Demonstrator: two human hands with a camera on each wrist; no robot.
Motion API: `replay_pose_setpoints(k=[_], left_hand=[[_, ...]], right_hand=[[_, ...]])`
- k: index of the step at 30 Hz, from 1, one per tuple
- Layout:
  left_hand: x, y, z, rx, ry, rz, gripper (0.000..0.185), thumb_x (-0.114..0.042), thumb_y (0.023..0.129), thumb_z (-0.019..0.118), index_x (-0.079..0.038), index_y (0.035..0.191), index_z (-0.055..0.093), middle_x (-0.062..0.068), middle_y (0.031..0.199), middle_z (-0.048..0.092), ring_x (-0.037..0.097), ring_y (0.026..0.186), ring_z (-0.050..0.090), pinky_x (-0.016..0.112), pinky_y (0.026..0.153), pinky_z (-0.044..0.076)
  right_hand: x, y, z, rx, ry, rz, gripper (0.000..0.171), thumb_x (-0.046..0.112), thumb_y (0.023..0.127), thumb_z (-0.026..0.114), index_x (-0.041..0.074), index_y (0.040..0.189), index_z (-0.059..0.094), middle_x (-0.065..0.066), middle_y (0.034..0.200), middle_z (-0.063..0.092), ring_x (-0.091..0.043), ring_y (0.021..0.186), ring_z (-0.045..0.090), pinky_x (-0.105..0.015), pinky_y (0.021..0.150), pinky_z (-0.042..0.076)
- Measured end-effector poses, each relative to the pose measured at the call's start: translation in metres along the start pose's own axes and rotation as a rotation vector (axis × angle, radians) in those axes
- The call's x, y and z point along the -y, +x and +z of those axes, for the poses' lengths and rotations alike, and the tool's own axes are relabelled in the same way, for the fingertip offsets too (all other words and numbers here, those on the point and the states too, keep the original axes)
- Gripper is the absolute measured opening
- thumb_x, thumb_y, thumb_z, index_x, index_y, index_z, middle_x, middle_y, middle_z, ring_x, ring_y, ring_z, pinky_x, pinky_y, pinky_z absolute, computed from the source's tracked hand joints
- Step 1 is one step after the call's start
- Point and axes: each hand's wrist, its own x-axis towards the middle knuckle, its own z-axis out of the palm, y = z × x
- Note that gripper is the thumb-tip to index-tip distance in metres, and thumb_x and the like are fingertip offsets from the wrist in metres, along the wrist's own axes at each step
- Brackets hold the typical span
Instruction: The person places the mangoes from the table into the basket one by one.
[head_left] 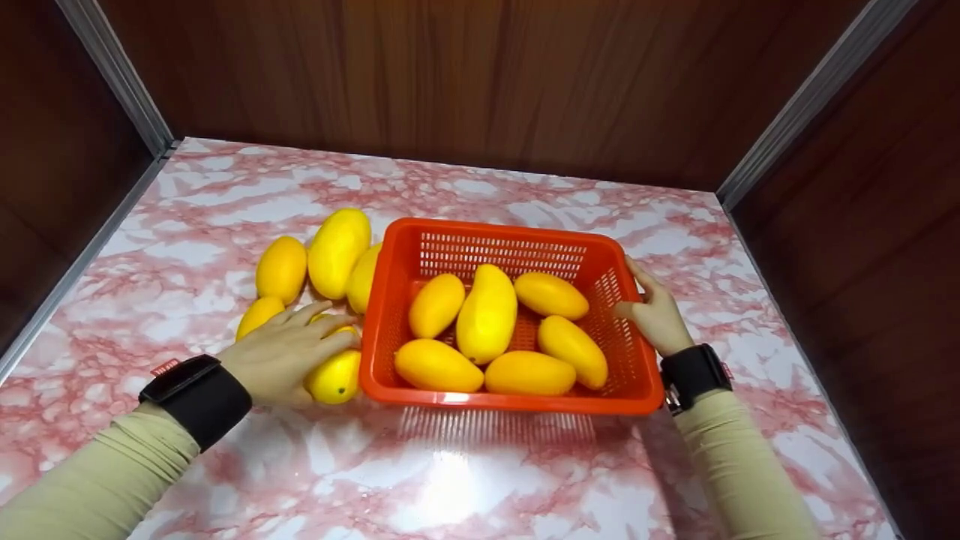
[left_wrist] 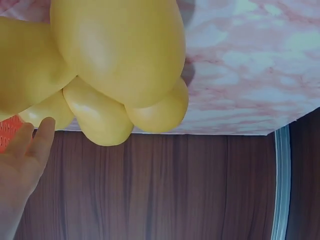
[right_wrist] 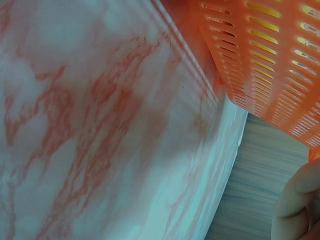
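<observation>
A: Quick pass. Left hand is lying fingers spread and curled over a mango sitting on the marble table, touching the left wall of the red basket.

B: Gripping it or just resting?

A: Looks like the fingers are wrapping over the top of it, so I'm calling it a hold. The left wrist view is showing only a thumb tip and yellow fruit, not much help.

B: Right hand?

A: It's bracing the basket's right rim, thumb inside, fingers running along the outside wall. The right wrist view is showing mesh wall and table only.

B: Which way is the held mango pointing?

A: Mostly hidden under the hand. The long axis seems to be running away from the person, roughly parallel to the basket's left wall, rounded near end facing the camera. Not sure of the far end.

B: Rest?

A: Six mangoes are lying in the basket. The loose pile is sitting left of the basket, one fruit touching its far-left corner.

B: Handling advice?

A: My read: close round the fruit's middle across the long axis, lift clear over the rim, keep the right hand steadying the basket so it isn't sliding. Lay it flat in a gap, not on end.
</observation>
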Motion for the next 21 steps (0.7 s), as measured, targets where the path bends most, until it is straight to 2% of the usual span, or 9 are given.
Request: replay_pose_setpoints(k=[15, 21], left_hand=[[-0.004, -0.001, -0.011, 0.069, -0.042, -0.034, 0.077, -0.019, 0.065, 0.087, -0.026, 0.134, 0.052, 0.01, 0.146, 0.052, 0.043, 0.14, 0.035, 0.066, 0.106, 0.032], [-0.004, -0.002, -0.013, 0.065, -0.027, -0.029, 0.075, -0.019, 0.064, 0.087, -0.025, 0.131, 0.053, 0.009, 0.144, 0.053, 0.042, 0.141, 0.034, 0.063, 0.105, 0.036]], right_hand=[[0.0, 0.0, 0.0, -0.004, -0.016, -0.014, 0.088, -0.002, 0.081, 0.059, 0.023, 0.158, 0.026, -0.033, 0.126, 0.058, -0.012, 0.079, 0.068, -0.029, 0.069, 0.058], [0.0, 0.0, 0.001, -0.014, -0.011, -0.001, 0.088, -0.002, 0.079, 0.06, 0.026, 0.157, 0.029, -0.033, 0.122, 0.06, -0.012, 0.076, 0.068, -0.029, 0.068, 0.058]])
